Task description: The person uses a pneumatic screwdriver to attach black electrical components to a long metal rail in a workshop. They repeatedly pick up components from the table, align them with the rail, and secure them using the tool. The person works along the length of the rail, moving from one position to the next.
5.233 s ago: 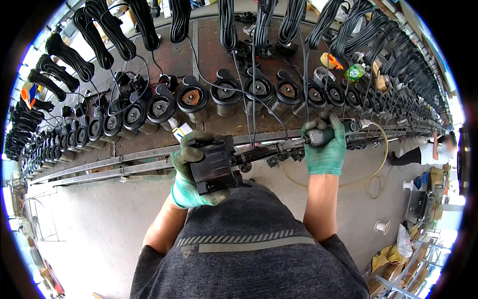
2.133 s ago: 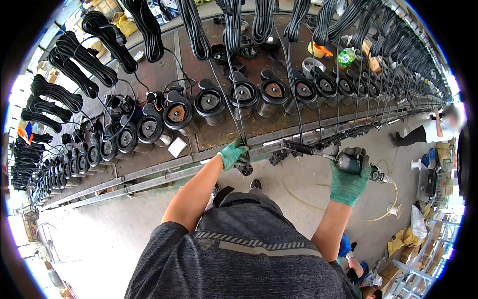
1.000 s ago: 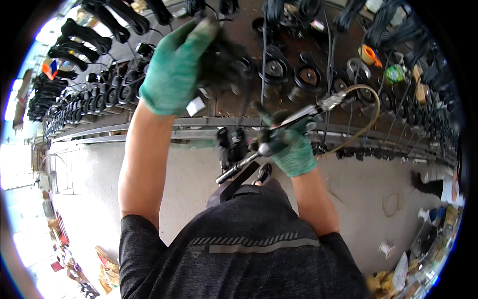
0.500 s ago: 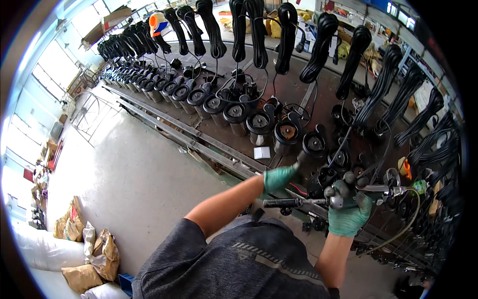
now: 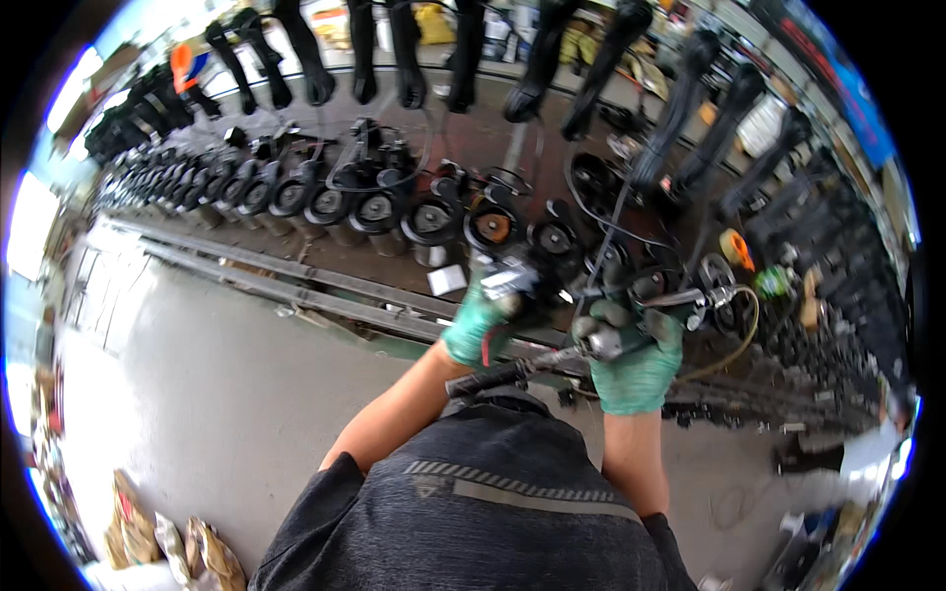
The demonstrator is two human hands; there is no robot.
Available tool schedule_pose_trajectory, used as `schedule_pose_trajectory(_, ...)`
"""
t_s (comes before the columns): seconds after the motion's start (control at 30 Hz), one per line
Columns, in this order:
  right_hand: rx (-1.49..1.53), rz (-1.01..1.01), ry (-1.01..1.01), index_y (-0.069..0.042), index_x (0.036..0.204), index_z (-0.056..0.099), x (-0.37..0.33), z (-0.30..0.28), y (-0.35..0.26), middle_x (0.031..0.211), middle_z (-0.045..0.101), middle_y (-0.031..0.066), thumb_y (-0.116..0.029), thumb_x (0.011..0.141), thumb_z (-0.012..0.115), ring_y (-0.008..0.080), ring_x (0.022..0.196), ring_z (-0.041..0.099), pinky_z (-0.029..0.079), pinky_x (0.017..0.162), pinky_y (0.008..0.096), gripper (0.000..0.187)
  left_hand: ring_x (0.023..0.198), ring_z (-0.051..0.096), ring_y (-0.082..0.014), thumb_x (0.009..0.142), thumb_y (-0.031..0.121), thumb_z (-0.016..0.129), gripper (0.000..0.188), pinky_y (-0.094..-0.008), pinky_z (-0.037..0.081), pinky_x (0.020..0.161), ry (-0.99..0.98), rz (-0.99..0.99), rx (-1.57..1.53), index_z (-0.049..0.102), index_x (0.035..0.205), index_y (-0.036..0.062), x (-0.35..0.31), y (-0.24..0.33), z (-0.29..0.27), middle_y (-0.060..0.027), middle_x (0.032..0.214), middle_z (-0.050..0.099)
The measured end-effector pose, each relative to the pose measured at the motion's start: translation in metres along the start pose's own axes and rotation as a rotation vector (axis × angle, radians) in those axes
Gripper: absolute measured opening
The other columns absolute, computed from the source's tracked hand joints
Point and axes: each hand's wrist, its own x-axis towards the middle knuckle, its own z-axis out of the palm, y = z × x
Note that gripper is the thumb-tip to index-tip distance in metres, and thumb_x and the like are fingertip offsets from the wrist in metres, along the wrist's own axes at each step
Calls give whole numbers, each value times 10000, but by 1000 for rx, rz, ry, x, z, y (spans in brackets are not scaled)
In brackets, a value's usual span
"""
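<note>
My left hand (image 5: 475, 330), in a green glove, is closed round a black part with a shiny face (image 5: 512, 280), blurred by motion. A red strip hangs beside its palm. My right hand (image 5: 636, 369), gloved alike with dark fingertips, grips a metal-headed hand tool (image 5: 602, 343) whose black handle (image 5: 488, 378) points left towards my body. A silver air tool (image 5: 680, 298) lies across the same hand's fingers; whether they hold it too, I cannot tell. Beyond my hands, black-topped metal motor units (image 5: 431, 219) stand in a row, one with an orange-brown centre (image 5: 493, 228).
Bundled black cables (image 5: 541, 59) hang over the bench (image 5: 463, 138). A pale hose (image 5: 757, 320) curves from the air tool. A white card (image 5: 447, 280) lies near the bench edge, an orange tape roll (image 5: 736, 249) to the right. Another person (image 5: 859, 456) is at far right.
My left hand has taken hold of the black part with the shiny face and drawn it closer to the right hand. The view has turned, shifting the bench leftward. The tool stays in my right hand.
</note>
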Motion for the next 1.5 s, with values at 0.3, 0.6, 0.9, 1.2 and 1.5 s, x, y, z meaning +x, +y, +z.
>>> schedule_pose_trajectory(0.3,-66,-183,186,-114,1164,665,-24,-30,-35,1192,705,125,-183,902,664,225,958,691,546,845,464,271,1198,612,-276,763,214,878,1102,-414,550,995,252,434,430,153,1593,184,-19,71,-23,-143,1376,513)
schedule_pose_trajectory(0.6,36,-465,197,-76,1163,671,-5,-11,-73,1147,739,72,-123,860,668,165,817,642,546,814,396,307,1209,582,-249,599,403,983,1209,-411,507,1037,18,82,510,278,1517,53,-42,89,24,-142,1335,560)
schedule_pose_trajectory(0.9,37,-398,267,-95,1065,684,-5,-25,-72,929,703,46,-127,831,687,149,749,591,530,750,383,235,1202,606,-276,622,447,962,1206,-430,509,1034,-29,83,469,263,1515,36,-32,85,31,-160,1320,576)
schedule_pose_trajectory(1.2,-48,-435,199,-127,1062,678,-17,-32,-57,989,697,11,-164,894,692,114,754,540,486,767,358,173,1238,588,-293,619,379,975,1188,-446,514,1039,-40,97,501,250,1508,72,-37,84,30,-165,1363,538)
schedule_pose_trajectory(1.5,-61,-402,250,-82,984,645,-27,-44,-49,908,656,7,-205,927,696,130,769,558,495,779,361,145,1306,531,-300,612,302,994,1199,-463,509,1049,-234,316,573,213,1505,131,-34,60,11,-162,1429,465)
